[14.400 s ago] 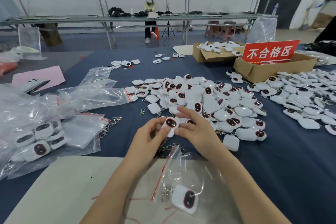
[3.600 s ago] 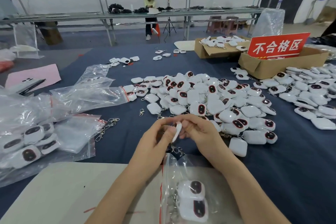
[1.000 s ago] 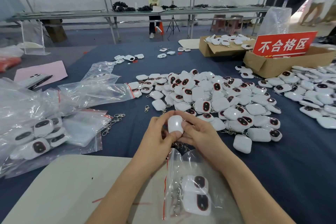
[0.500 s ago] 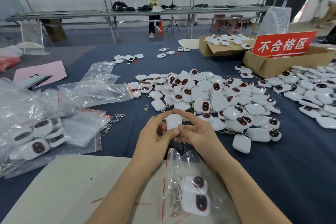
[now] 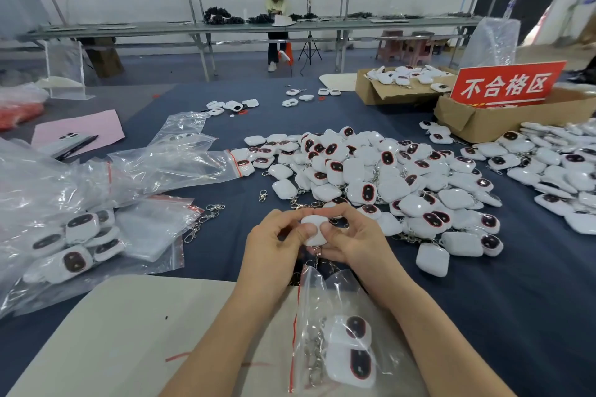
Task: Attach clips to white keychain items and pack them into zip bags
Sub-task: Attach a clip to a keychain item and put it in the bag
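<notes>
Since the earliest frame a second white piece has joined the first inside the bag (image 5: 322,293). The keychain (image 5: 311,229), then showing its dark face, is now showing its plain white back.

The left hand (image 5: 274,248) and right hand (image 5: 354,242) are both pinching this keychain between thumb and curled fingers, with the forefingers arching over its top and nearly meeting. It is sitting between the two hands above the tabletop (image 5: 516,300), just beyond the mouth of the bag. A clip (image 5: 317,251) is hanging below it; it seems to be hooked on already, though the fingers are hiding the joint.

The bag is lying between the forearms on a pale board (image 5: 129,332) at the near edge, with its red zip line running along its left side.

Beyond the hands, a pile (image 5: 371,177) of keychains is covering the middle of the tabletop, some lying face up and some back up. A flatter spread (image 5: 564,171) is running along the right edge. Loose clips (image 5: 206,219) are lying left of the hands, beside filled bags (image 5: 80,235) near the left edge. Empty bags (image 5: 180,164) are lying behind those.

Toward the far right corner a box (image 5: 477,126) is carrying a red sign (image 5: 506,87).
</notes>
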A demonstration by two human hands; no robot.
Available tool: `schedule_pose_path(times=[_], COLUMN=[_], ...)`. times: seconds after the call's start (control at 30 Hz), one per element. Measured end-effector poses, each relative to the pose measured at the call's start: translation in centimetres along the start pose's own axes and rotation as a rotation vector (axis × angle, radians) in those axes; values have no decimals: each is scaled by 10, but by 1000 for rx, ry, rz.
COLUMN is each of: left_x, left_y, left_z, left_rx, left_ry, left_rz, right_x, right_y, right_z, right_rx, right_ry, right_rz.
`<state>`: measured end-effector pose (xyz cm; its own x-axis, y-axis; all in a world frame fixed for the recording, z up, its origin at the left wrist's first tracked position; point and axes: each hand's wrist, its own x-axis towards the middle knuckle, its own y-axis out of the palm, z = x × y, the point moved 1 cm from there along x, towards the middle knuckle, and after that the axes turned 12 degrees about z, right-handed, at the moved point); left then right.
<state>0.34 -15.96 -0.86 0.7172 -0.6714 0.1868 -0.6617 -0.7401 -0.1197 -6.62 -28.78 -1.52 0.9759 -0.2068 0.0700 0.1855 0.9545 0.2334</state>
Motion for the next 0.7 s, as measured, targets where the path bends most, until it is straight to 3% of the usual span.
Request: schedule_pose_path(times=[0.13, 0.57, 0.7], left_x=[1, 3, 0], left_y=[1, -1, 0], left_z=[5, 7, 6], left_rx=[126, 153, 162], left_ry=[-29, -25, 23], left_rz=[3, -1, 97], right_x=[2, 1, 3], right_y=[-1, 2, -4], right_z=[-3, 0, -2], right_rx=[-7, -37, 4], right_ry=[18, -20, -38], right_rz=[-24, -19, -64])
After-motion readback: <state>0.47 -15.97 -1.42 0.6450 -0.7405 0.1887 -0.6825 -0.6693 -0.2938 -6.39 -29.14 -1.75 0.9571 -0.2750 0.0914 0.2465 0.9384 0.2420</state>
